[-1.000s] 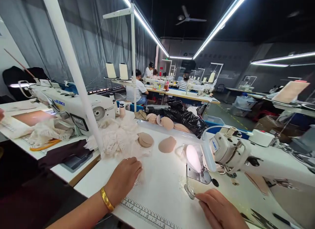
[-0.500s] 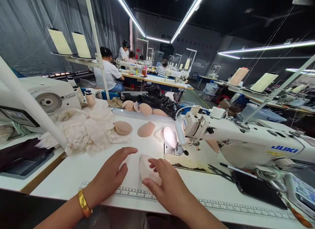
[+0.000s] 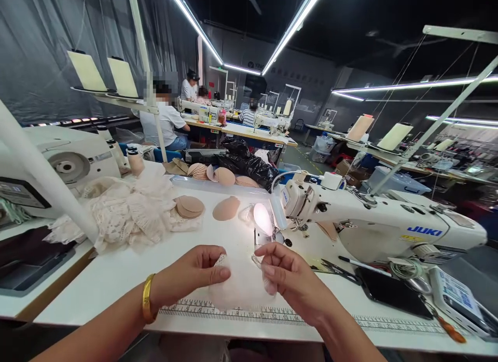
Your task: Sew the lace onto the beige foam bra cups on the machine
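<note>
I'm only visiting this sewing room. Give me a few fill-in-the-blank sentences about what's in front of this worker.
1. The gold bangle is worn on the ____ wrist.
2. The pale fabric piece is pinched by ____ of the person's hands, the left hand and the right hand.
3. The blue lettering on the white sewing machine reads ____.
4. The small lamp by the machine's needle is switched ____.

Missing words: left; both; JUKI; on
</note>
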Demonstrator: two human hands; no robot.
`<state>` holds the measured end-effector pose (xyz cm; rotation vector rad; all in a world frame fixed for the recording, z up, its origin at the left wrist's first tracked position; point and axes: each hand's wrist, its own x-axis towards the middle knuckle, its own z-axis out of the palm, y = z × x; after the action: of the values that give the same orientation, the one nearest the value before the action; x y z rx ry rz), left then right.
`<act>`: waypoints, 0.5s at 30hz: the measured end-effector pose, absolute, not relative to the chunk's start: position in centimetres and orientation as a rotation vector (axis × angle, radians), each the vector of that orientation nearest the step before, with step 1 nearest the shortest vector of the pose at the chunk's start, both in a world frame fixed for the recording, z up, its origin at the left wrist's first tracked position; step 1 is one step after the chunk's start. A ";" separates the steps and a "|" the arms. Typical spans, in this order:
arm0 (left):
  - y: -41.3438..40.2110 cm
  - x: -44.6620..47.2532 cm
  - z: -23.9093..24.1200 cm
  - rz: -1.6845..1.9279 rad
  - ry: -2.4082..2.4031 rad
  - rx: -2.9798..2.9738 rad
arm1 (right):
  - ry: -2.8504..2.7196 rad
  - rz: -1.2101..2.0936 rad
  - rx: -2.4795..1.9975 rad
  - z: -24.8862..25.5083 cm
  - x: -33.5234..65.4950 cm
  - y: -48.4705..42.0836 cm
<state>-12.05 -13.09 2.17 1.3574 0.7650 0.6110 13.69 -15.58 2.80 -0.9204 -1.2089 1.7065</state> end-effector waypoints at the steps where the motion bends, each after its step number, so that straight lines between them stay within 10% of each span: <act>1: -13.0 -11.8 2.3 0.620 0.770 1.334 | -1.182 1.732 -0.921 2.6 13.7 -15.3; 15: -0.1 -19.7 2.0 0.593 1.762 2.405 | -1.279 1.403 -1.088 -4.5 13.2 -10.9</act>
<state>-19.68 -0.08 1.95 2.4051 1.7620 0.5935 13.17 -10.85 -4.52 -1.0884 -1.2790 1.4032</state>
